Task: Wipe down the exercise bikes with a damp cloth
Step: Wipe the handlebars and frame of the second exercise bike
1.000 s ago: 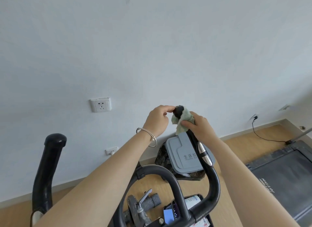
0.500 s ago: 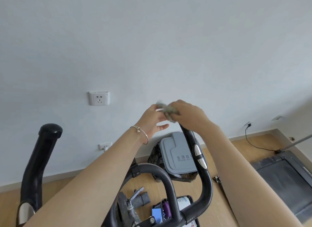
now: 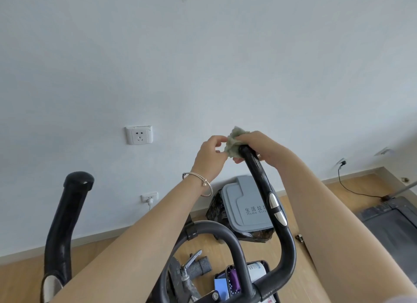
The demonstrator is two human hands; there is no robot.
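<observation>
The exercise bike's black right handlebar rises from the bottom of the view, with two silver pulse pads on its shaft. At its top end sits a crumpled grey-green cloth. My right hand grips the cloth over the handlebar's tip. My left hand, with a silver bangle on the wrist, pinches the cloth's left edge with thumb and fingers. The left handlebar stands free at the left.
A grey lidded bin with a black bag stands on the wooden floor behind the handlebar. A treadmill lies at the right, with a cable running to a wall plug. Wall sockets sit at the left. The bike's console is below.
My right hand has shifted on the handlebar's tip with the cloth, and the cloth now bunches out on the left side. My left hand stays at its edge.
</observation>
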